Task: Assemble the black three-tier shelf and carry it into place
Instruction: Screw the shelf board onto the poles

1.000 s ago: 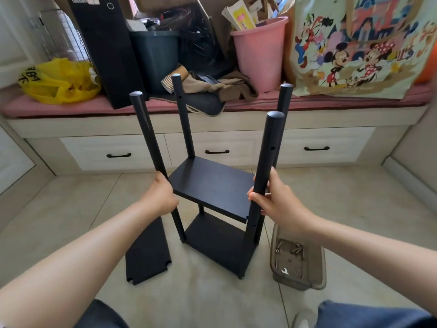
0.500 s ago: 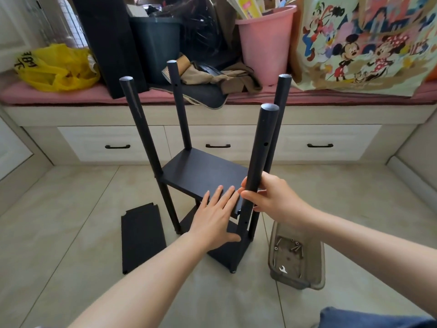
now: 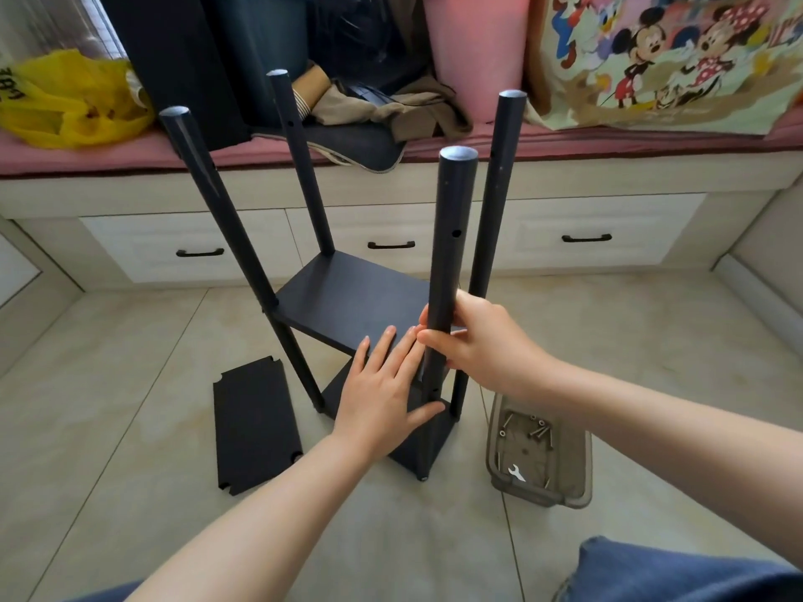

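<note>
I have shifted my left hand [image 3: 382, 393] off the left post [image 3: 226, 219] and laid it flat, fingers straight, on the middle tier [image 3: 347, 297] just beside my right hand [image 3: 482, 345], which grips the near post [image 3: 452, 236], leaving the third panel [image 3: 256, 427] on the floor to its left, unfitted.

4 blk poles [image 3: 226, 219] [image 3: 302, 162] [image 3: 449, 236] [image 3: 495, 202] are standing. 2 shelf boards [image 3: 347, 306] [image 3: 406, 449] are sitting betw. them; 1 loose board [image 3: 256, 427] is lying on the floor, near left. 1 clear tray [image 3: 582, 467] is sitting near right, holding 1 wrench [image 3: 515, 472] + several screws [image 3: 539, 430], no. unclear. 3 drawer handles [image 3: 200, 253] [image 3: 391, 244] [image 3: 586, 238] are showing far back. 1 pink bucket [image 3: 478, 50], 1 yellow bag [image 3: 74, 102] + 1 cartoon bag [image 3: 669, 58] are sitting far.
</note>
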Demonstrator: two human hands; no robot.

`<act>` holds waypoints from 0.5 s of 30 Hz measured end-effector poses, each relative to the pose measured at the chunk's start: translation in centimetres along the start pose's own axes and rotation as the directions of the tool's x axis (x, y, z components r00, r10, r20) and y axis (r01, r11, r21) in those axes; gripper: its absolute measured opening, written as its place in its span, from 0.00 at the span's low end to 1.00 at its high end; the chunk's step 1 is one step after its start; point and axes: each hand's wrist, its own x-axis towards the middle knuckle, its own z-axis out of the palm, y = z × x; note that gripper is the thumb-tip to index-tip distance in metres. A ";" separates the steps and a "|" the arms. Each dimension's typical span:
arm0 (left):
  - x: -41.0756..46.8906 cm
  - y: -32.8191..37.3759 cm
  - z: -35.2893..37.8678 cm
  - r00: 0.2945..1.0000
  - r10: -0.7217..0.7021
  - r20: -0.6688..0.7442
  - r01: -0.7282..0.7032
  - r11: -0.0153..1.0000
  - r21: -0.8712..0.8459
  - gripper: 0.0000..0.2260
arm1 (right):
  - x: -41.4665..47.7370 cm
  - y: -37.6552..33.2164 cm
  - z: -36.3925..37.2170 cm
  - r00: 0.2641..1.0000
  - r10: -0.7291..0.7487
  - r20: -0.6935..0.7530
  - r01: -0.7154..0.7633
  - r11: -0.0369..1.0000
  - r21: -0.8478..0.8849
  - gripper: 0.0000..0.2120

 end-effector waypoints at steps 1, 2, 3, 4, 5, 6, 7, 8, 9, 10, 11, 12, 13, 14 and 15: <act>0.0 0.1 0.0 1.000 -0.003 -0.023 0.003 1.000 0.003 0.39 | 0.1 0.0 0.0 1.000 0.003 -0.003 -0.003 1.000 -0.005 0.06; 0.1 0.2 0.1 0.999 -0.007 -0.039 0.008 1.000 0.008 0.38 | 0.3 -0.1 -0.1 1.000 0.006 -0.004 -0.006 1.000 -0.007 0.06; 0.1 0.2 0.1 0.999 -0.010 -0.054 0.011 1.000 0.014 0.38 | 0.4 -0.1 -0.2 1.000 0.011 -0.002 -0.011 1.000 -0.007 0.07; 0.2 0.3 0.1 0.998 -0.009 -0.069 0.010 1.000 0.021 0.38 | 0.5 -0.1 -0.3 1.000 0.018 0.000 -0.018 1.000 -0.007 0.07; 0.2 0.3 0.1 0.996 -0.005 -0.086 0.008 1.000 0.030 0.37 | 0.7 -0.2 -0.4 1.000 0.024 0.001 -0.024 1.000 -0.007 0.07; 0.2 0.4 0.1 0.995 -0.002 -0.100 0.006 0.999 0.038 0.37 | 0.8 -0.3 -0.4 1.000 0.030 0.002 -0.030 1.000 -0.008 0.07; 0.3 0.4 0.1 0.994 0.000 -0.109 0.005 0.999 0.043 0.36 | 0.8 -0.3 -0.5 0.999 0.036 0.003 -0.036 0.999 -0.005 0.08; 0.3 0.4 0.1 0.993 0.001 -0.114 0.004 0.999 0.045 0.36 | 0.9 -0.4 -0.4 0.999 0.043 0.004 -0.043 0.999 0.001 0.08; 0.3 0.5 0.1 0.993 0.000 -0.117 0.006 0.999 0.045 0.36 | 0.9 -0.4 -0.4 0.999 0.048 0.005 -0.048 0.999 0.006 0.08; 0.3 0.5 0.1 0.993 -0.002 -0.118 0.007 0.999 0.045 0.36 | 0.8 -0.4 -0.4 0.999 0.050 0.005 -0.050 0.999 0.007 0.08; 0.3 0.4 0.0 0.993 -0.003 -0.115 0.008 0.999 0.045 0.36 | 0.8 -0.4 -0.3 0.999 0.050 0.004 -0.050 0.999 0.007 0.08; 0.3 0.4 0.0 0.994 -0.003 -0.111 0.008 0.999 0.046 0.36 | 0.7 -0.5 -0.3 0.999 0.048 0.006 -0.048 0.999 0.009 0.08; 0.2 0.3 0.1 0.995 -0.004 -0.105 0.009 0.999 0.046 0.36 | 0.8 -0.6 -0.4 0.999 0.050 0.014 -0.050 0.999 0.012 0.08; 0.2 0.2 0.1 0.995 -0.004 -0.098 0.009 0.999 0.047 0.36 | 0.8 -0.7 -0.6 0.998 0.059 0.036 -0.059 0.998 0.017 0.08; 0.0 0.1 0.2 0.996 -0.002 -0.094 0.007 0.999 0.047 0.35 | 0.9 -0.8 -0.9 0.994 0.077 0.076 -0.079 0.997 0.026 0.09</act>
